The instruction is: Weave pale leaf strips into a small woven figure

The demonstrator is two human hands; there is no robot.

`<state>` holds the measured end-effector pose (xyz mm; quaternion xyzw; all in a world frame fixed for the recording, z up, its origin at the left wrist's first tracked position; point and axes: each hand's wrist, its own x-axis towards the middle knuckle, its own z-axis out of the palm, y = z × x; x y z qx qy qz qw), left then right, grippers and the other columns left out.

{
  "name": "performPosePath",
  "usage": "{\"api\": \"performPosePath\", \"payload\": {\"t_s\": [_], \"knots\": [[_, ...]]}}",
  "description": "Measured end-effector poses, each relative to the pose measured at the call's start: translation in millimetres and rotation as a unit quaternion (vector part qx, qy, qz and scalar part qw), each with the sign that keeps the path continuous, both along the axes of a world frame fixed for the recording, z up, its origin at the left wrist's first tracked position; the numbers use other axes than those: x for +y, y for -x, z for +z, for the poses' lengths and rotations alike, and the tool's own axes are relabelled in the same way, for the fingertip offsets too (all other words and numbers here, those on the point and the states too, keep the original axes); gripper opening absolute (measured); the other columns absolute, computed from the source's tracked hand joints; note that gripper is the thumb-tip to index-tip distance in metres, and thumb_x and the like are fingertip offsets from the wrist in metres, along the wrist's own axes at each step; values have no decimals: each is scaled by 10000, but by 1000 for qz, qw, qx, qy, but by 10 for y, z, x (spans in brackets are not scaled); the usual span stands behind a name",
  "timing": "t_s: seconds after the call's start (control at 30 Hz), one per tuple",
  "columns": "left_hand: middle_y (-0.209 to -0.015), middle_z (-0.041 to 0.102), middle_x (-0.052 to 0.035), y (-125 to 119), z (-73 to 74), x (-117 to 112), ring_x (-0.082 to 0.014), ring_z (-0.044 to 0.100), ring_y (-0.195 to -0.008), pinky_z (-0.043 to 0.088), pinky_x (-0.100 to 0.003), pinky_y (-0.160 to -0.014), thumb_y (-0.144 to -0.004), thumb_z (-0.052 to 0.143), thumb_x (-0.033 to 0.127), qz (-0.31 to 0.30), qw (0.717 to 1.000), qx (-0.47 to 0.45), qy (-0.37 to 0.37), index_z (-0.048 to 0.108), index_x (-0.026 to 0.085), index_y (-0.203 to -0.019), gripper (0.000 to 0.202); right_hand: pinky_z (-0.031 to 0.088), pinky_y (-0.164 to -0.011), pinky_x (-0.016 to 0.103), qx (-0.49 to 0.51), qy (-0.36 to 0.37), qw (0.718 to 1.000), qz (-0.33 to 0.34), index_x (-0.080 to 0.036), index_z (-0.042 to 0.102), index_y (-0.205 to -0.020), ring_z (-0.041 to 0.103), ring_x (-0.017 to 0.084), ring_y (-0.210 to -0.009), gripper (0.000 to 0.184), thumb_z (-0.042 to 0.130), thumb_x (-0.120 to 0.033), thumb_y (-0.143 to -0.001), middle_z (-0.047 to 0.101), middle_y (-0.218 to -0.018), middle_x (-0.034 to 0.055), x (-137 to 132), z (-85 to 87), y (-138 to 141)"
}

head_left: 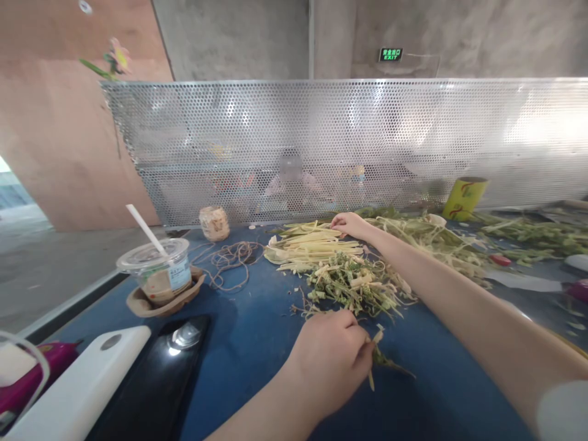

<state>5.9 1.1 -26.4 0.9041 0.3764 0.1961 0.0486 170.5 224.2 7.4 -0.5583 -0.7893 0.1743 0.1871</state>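
Observation:
In the head view, my left hand (328, 355) is closed low over the blue table, pinching a small dried plant sprig (381, 358) whose stems and leaves stick out to the right. My right hand (351, 225) reaches across to the far end of a row of long pale yellow-green leaves (316, 239). Its fingers are bent together at the leaf ends, and what lies between the fingertips is hidden. A heap of dried green and straw-coloured sprigs (353, 285) lies between my hands, with crumbs of plant scattered beside it.
Left on the table are a drink cup (158, 275) in a cardboard holder, a black phone (160, 380), a white power bank (87, 380), tangled twine (232, 263) and its spool (214, 223). A perforated metal screen (257, 135) stands behind. Rightward are a yellow can (465, 199) and more greenery (542, 236).

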Motion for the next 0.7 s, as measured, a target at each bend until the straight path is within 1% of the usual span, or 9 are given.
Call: {"api": "performPosePath", "payload": {"t_s": [0.1,0.23,0.33,0.5,0.6,0.7], "knots": [[-783,646,-52,-1,2,-1,-174,620,-702,505,-298,-652,-806,458,226,-1,1000,0,0,668,169,-800,218,477,-775,376,-22,-18,1000,10,-153,517,-1099,559,180,-926,287,480,-304,-858,544,-1103,70,-40,25,-1],[-781,648,-56,-5,17,-6,-175,618,-700,504,-298,-651,-810,451,227,-3,1000,3,2,673,162,-800,231,472,-785,385,-63,-37,996,42,-154,514,-1103,555,179,-937,288,484,-299,-856,541,-1110,75,-93,34,-10],[-773,647,-55,-6,16,-6,-175,617,-696,504,-298,-648,-814,446,230,-4,1000,5,3,675,159,-802,239,473,-785,387,-95,-43,993,56,-152,510,-1108,555,181,-940,292,488,-295,-855,539,-1112,76,-103,-5,-15],[-773,642,-48,-7,2,-1,-176,619,-705,505,-302,-652,-811,450,227,-7,1000,9,-1,670,170,-809,228,473,-787,383,-141,-38,986,75,-158,514,-1104,554,180,-939,286,482,-297,-857,538,-1116,74,-67,-116,1],[-774,644,-48,-14,10,-4,-179,622,-701,505,-303,-645,-814,446,231,-6,1000,16,0,671,168,-803,234,473,-788,377,-146,-47,985,79,-165,522,-1096,554,177,-936,274,473,-298,-862,539,-1117,71,-39,-148,7],[-775,646,-47,-20,17,-11,-179,622,-699,503,-300,-650,-810,453,230,-5,1000,20,3,673,169,-811,228,472,-791,370,-136,-64,986,77,-171,532,-1082,553,177,-935,261,465,-301,-865,541,-1117,66,-33,-132,-22]]}}
